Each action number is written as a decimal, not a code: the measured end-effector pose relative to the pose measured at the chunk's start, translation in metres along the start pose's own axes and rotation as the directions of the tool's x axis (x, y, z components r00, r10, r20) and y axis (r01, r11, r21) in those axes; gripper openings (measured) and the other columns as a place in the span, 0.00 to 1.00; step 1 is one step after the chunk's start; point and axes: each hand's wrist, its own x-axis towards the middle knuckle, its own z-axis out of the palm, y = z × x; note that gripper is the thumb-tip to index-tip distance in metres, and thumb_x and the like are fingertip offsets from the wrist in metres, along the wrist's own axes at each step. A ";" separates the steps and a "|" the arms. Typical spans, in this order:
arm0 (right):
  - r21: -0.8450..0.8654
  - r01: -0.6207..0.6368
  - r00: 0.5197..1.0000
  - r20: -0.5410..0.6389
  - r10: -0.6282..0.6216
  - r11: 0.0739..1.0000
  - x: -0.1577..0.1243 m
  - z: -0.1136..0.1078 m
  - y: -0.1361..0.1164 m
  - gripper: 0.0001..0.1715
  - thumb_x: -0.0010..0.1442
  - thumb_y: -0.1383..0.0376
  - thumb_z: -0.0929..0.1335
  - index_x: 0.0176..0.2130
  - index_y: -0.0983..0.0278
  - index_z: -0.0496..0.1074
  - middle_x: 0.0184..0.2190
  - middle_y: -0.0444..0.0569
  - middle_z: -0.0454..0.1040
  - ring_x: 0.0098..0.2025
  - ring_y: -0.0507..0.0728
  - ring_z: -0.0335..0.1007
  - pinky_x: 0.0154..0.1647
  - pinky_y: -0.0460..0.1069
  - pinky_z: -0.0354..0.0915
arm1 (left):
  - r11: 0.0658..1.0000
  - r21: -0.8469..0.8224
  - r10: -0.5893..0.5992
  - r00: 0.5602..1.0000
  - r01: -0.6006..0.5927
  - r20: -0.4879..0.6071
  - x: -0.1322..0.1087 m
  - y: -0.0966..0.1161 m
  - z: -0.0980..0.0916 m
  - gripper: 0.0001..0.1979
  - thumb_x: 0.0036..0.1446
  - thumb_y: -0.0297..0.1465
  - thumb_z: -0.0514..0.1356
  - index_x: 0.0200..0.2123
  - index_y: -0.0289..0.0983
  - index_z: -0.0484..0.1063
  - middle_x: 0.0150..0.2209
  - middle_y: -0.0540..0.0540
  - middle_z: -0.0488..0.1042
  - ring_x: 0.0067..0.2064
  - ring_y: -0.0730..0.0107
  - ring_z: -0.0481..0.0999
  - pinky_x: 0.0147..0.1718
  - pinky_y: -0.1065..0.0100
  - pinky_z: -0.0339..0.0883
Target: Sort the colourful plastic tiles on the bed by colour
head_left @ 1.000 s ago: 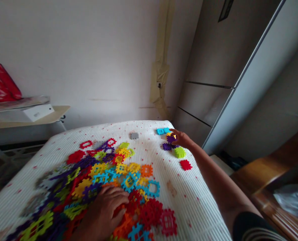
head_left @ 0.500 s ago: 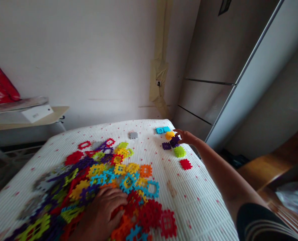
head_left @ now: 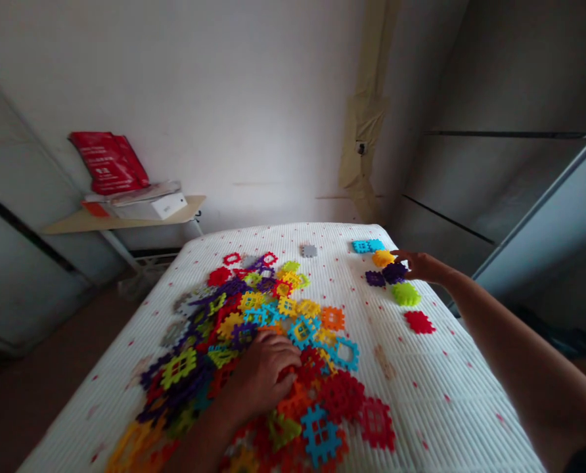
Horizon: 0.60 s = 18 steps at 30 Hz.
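My left hand (head_left: 268, 368) lies palm down on a heap of colourful plastic interlocking tiles (head_left: 286, 306), its fingers spread over orange and red ones; its palm is hidden. Over at the right, my right hand (head_left: 418, 266) reaches to a short row of separate tiles. Its index finger stretches out beside a yellow tile (head_left: 383, 258), and the thumb is at the edge of a purple tile (head_left: 395, 272). Finger and thumb look apart. Close by lie another purple tile (head_left: 374, 278), blue tiles (head_left: 366, 246), a lime-green tile (head_left: 406, 293) and a red tile (head_left: 420, 322).
A lone grey tile (head_left: 309, 251) lies toward the far edge of the white, red-dotted cover (head_left: 386, 420). Beyond the left side, a small table (head_left: 71, 222) carries a white box (head_left: 162, 206) and a red bag (head_left: 108, 161). A wall socket (head_left: 361, 148) is ahead.
The view has swung left, bringing more of the small table and red bag into sight. Both hands stay at about the same places among the tiles.
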 end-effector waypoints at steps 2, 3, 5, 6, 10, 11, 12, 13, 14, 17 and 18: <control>-0.038 0.001 1.000 -0.022 -0.002 0.999 -0.001 -0.003 -0.003 0.41 0.41 0.72 0.69 0.56 0.64 0.63 0.41 0.53 0.76 0.30 0.58 0.72 0.32 0.53 0.67 | 1.000 0.003 -0.003 1.000 0.003 -0.005 -0.001 0.001 0.000 0.08 0.49 0.27 0.58 0.33 0.42 0.73 0.39 0.51 0.77 0.44 0.66 0.72 0.50 0.59 0.56; -0.056 0.001 0.999 -0.046 -0.004 0.998 -0.002 -0.005 -0.008 0.41 0.40 0.71 0.69 0.56 0.63 0.63 0.40 0.53 0.76 0.30 0.60 0.72 0.33 0.53 0.67 | 1.000 0.007 -0.005 1.000 0.005 -0.008 -0.002 0.001 0.000 0.07 0.49 0.27 0.58 0.33 0.42 0.74 0.40 0.51 0.77 0.45 0.66 0.72 0.50 0.59 0.57; -0.075 0.013 0.993 -0.119 -0.022 0.997 -0.006 -0.009 -0.023 0.41 0.41 0.70 0.69 0.56 0.62 0.63 0.39 0.53 0.75 0.32 0.61 0.72 0.33 0.54 0.67 | 1.000 0.003 -0.016 0.999 0.017 -0.036 -0.004 0.000 -0.001 0.08 0.50 0.26 0.57 0.32 0.41 0.74 0.43 0.50 0.76 0.47 0.67 0.71 0.51 0.61 0.58; -0.073 0.028 0.987 -0.154 -0.039 0.997 -0.009 -0.009 -0.033 0.41 0.42 0.69 0.69 0.57 0.61 0.62 0.39 0.53 0.75 0.33 0.61 0.73 0.34 0.54 0.67 | 1.000 -0.009 -0.027 0.998 0.026 -0.063 -0.005 -0.001 -0.002 0.09 0.50 0.25 0.56 0.33 0.41 0.75 0.46 0.49 0.75 0.48 0.67 0.71 0.52 0.62 0.59; 0.003 0.137 0.973 -0.190 -0.134 0.991 -0.024 0.008 -0.089 0.36 0.47 0.63 0.68 0.57 0.59 0.62 0.38 0.51 0.74 0.33 0.58 0.72 0.35 0.52 0.67 | 0.995 -0.087 -0.064 0.976 0.046 -0.208 -0.008 -0.002 -0.011 0.13 0.54 0.24 0.52 0.37 0.41 0.75 0.51 0.48 0.72 0.52 0.69 0.69 0.52 0.66 0.62; 0.033 0.177 0.970 -0.172 -0.169 0.984 -0.028 0.017 -0.103 0.35 0.48 0.62 0.68 0.56 0.59 0.62 0.37 0.51 0.74 0.32 0.57 0.72 0.35 0.52 0.67 | 0.994 -0.100 -0.070 0.969 0.048 -0.235 -0.009 -0.001 -0.016 0.14 0.55 0.24 0.51 0.37 0.41 0.75 0.50 0.48 0.72 0.52 0.69 0.70 0.52 0.66 0.63; 0.063 0.218 0.967 -0.150 -0.207 0.974 -0.031 0.027 -0.117 0.34 0.49 0.62 0.67 0.56 0.59 0.62 0.36 0.50 0.75 0.32 0.57 0.71 0.35 0.51 0.67 | 0.993 -0.106 -0.075 0.964 0.049 -0.256 -0.010 0.000 -0.020 0.14 0.55 0.24 0.51 0.37 0.41 0.75 0.49 0.48 0.73 0.51 0.70 0.70 0.51 0.66 0.63; 0.095 0.254 0.962 -0.126 -0.242 0.962 -0.034 0.038 -0.130 0.33 0.51 0.61 0.67 0.56 0.60 0.61 0.36 0.50 0.75 0.32 0.56 0.71 0.34 0.51 0.67 | 0.993 -0.106 -0.078 0.959 0.051 -0.273 -0.011 0.003 -0.025 0.14 0.56 0.23 0.50 0.37 0.41 0.75 0.48 0.48 0.74 0.50 0.70 0.71 0.50 0.67 0.64; 0.126 0.281 0.958 -0.104 -0.269 0.951 -0.036 0.049 -0.141 0.32 0.52 0.61 0.66 0.57 0.60 0.61 0.36 0.50 0.75 0.31 0.55 0.71 0.34 0.50 0.67 | 0.993 -0.103 -0.079 0.956 0.051 -0.283 -0.012 0.006 -0.030 0.15 0.56 0.23 0.50 0.37 0.40 0.74 0.47 0.47 0.74 0.49 0.71 0.71 0.50 0.68 0.64; 0.204 0.291 0.957 -0.054 -0.286 0.935 -0.037 0.082 -0.164 0.28 0.55 0.61 0.64 0.56 0.61 0.63 0.42 0.52 0.74 0.31 0.54 0.71 0.32 0.49 0.67 | 0.994 -0.097 -0.067 0.961 0.042 -0.270 -0.018 0.012 -0.046 0.15 0.57 0.23 0.49 0.39 0.40 0.74 0.46 0.48 0.74 0.49 0.73 0.71 0.50 0.69 0.64; 0.220 0.276 0.961 -0.045 -0.272 0.936 -0.036 0.091 -0.167 0.27 0.56 0.60 0.63 0.55 0.61 0.64 0.43 0.52 0.74 0.31 0.54 0.71 0.32 0.49 0.67 | 0.994 -0.103 -0.070 0.963 0.044 -0.259 -0.020 0.012 -0.052 0.16 0.57 0.23 0.49 0.39 0.40 0.74 0.45 0.48 0.75 0.48 0.73 0.72 0.49 0.69 0.64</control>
